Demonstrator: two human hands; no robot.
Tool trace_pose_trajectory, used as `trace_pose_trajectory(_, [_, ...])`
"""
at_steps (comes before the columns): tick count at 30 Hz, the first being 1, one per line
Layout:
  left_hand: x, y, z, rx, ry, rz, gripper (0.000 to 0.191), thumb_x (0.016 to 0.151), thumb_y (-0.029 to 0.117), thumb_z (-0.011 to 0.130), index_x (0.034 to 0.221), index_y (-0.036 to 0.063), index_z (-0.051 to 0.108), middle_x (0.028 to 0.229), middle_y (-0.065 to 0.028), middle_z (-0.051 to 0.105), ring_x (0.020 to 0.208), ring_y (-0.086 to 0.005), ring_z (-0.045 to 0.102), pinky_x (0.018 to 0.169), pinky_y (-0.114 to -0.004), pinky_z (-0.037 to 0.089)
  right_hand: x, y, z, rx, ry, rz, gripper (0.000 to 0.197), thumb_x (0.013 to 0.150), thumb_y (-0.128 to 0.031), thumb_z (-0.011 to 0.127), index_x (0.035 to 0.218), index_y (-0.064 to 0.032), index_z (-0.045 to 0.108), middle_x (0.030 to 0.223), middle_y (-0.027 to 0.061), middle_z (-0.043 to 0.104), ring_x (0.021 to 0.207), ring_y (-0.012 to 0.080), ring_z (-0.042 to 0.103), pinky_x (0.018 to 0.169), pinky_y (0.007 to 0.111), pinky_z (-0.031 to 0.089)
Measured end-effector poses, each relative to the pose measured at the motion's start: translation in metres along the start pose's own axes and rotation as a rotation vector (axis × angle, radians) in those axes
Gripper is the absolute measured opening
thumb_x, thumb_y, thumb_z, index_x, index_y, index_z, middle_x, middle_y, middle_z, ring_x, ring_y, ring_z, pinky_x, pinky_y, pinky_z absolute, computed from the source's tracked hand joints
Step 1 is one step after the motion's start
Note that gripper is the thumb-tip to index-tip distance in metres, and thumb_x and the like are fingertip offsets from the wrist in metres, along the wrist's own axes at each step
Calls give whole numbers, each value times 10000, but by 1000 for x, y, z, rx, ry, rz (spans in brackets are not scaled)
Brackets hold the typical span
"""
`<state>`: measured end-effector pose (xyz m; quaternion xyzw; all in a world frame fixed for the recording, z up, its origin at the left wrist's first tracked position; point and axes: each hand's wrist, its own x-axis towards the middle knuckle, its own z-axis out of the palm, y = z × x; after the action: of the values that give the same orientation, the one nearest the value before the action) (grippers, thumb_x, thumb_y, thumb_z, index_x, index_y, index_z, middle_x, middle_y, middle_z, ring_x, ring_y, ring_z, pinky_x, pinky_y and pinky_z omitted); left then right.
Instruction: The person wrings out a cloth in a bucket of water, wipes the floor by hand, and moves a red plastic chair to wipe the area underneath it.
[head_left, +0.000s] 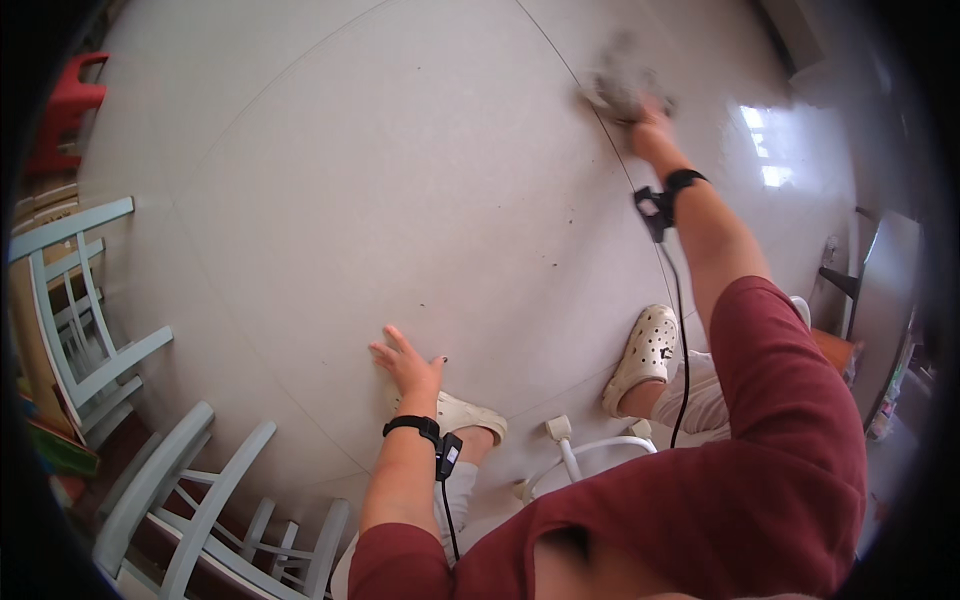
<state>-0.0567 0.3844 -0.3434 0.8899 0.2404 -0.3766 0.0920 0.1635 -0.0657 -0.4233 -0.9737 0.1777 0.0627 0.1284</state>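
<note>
My right hand (651, 124) reaches far forward and grips a grey cloth (621, 81), blurred by motion, against the pale tiled floor (337, 187). The cloth lies across a dark tile joint. Nearer to me, my left hand (409, 367) is empty with its fingers spread, above the floor just in front of my left clog (469, 416). A black strap with a small device and a cable sits on each wrist. Small dark crumbs (570, 217) are scattered between my hands.
Light blue wooden chairs (191, 487) crowd the lower left, near cardboard boxes. A red plastic stool (71, 109) stands at the upper left. Behind my feet is a white metal base with castors (559, 429). My right clog (646, 349) stands near the hanging cable (682, 337).
</note>
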Motion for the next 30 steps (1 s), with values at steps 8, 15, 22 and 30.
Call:
trace_pose_trajectory(8, [2, -1, 0, 32, 37, 0, 1020, 581, 229, 711, 1270, 74, -25, 1265, -319, 16, 1171, -469, 75, 974, -427, 170, -86, -14, -20, -145, -209, 320, 650, 716, -357, 475, 1276, -169, 205, 1353, 47, 81, 1228, 316, 77, 970, 437, 151])
trace_pose_trajectory(15, [5, -25, -2, -121, 31, 179, 865, 600, 131, 664, 1264, 41, 117, 1301, -247, 49, 1202, -392, 97, 984, -361, 187, -250, -185, 28, -144, -539, -1069, 473, 730, -273, 477, 1187, -249, 356, 1295, 31, 240, 1182, 288, 209, 916, 450, 231])
trace_pose_trajectory(22, [-2, -49, 9, -147, 87, 219, 660, 638, 67, 578, 1216, 8, 264, 1288, -225, 157, 1204, -321, 161, 981, -328, 191, -240, -134, 38, -232, -340, -1061, 463, 747, -212, 449, 1186, -308, 337, 1295, -16, 242, 1185, 242, 216, 923, 485, 181])
trace_pose_trajectory(30, [-14, -53, 3, -128, 256, 123, 612, 677, 102, 552, 1215, 23, 272, 1297, -215, 140, 1212, -338, 108, 991, -364, 154, -134, 103, -17, -61, -15, 444, 509, 780, -373, 398, 1235, -170, 296, 1328, 76, 169, 1220, 275, 144, 971, 424, 154])
